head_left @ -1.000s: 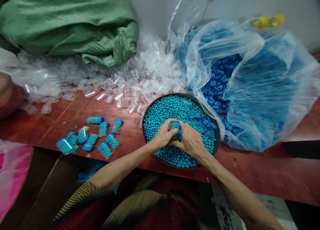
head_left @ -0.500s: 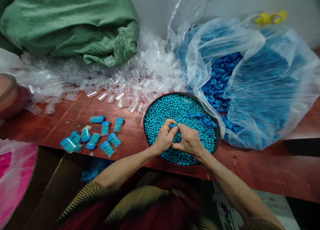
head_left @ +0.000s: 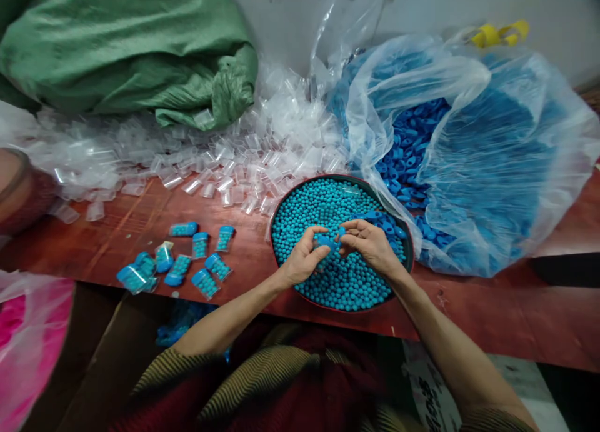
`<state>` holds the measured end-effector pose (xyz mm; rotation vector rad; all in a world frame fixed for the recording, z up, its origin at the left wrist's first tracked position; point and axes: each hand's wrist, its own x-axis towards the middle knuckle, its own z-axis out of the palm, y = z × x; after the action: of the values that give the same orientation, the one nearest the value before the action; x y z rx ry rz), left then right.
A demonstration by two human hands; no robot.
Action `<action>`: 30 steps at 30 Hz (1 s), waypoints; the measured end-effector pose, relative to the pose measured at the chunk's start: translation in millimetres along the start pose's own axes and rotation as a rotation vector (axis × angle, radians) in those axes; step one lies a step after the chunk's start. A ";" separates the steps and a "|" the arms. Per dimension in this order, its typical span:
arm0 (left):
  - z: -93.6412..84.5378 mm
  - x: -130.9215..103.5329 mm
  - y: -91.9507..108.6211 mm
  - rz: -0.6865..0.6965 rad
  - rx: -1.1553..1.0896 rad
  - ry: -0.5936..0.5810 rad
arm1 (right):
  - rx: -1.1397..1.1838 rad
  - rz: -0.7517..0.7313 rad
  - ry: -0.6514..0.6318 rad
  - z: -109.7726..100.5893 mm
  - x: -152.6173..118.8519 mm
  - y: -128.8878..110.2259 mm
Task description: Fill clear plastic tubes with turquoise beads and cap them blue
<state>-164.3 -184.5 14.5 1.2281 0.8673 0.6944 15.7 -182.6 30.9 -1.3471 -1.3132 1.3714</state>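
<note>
Over a round tub [head_left: 412,257] of turquoise beads [head_left: 347,288], my two hands are close together but apart. My left hand [head_left: 302,260] is closed round a small clear container with a blue cap [head_left: 327,241]; the fingers hide much of it. Between the thumb and fingertips of my right hand [head_left: 370,247] is a small blue plastic piece [head_left: 342,232], its exact kind too small to make out. Several blue caps [head_left: 387,222] lie on the beads just beyond my right hand. To the left, several bead-filled containers with blue caps [head_left: 200,245] lie on the red table [head_left: 253,276].
Empty clear containers [head_left: 225,169] are heaped along the back, under a green sack [head_left: 131,50]. A large clear bag [head_left: 497,169] of blue caps stands right of the tub. A round vessel [head_left: 21,188] is at the left edge, with a pink bag [head_left: 32,344] below.
My hands were pressed together on the blue cap. Now the right hand has drawn off to the right with a small blue piece, while the left keeps the container.
</note>
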 end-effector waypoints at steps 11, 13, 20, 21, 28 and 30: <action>6.7 -1.4 0.3 0.142 0.051 0.161 | -1.007 -0.501 0.056 38.9 -26.9 7.3; 7.9 -2.7 -0.8 0.142 0.041 0.170 | -1.034 -0.514 0.127 43.0 -25.7 12.0; 16.5 -4.9 -3.1 0.113 0.017 0.257 | -0.871 -0.569 0.129 45.1 -18.9 21.0; 17.4 -4.1 -4.3 0.101 0.013 0.273 | -0.857 -0.563 0.120 45.1 -18.1 23.3; 5.7 2.5 -7.5 0.091 0.250 0.247 | -0.916 -0.326 0.093 63.0 -18.2 31.5; -10.1 -2.0 -4.1 0.095 0.382 0.256 | -0.963 -0.280 -0.017 66.8 -19.5 25.8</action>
<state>-174.0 -182.1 9.8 1.5498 1.1985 0.7973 -44.6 -214.9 2.0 -1.6327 -2.2118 0.5307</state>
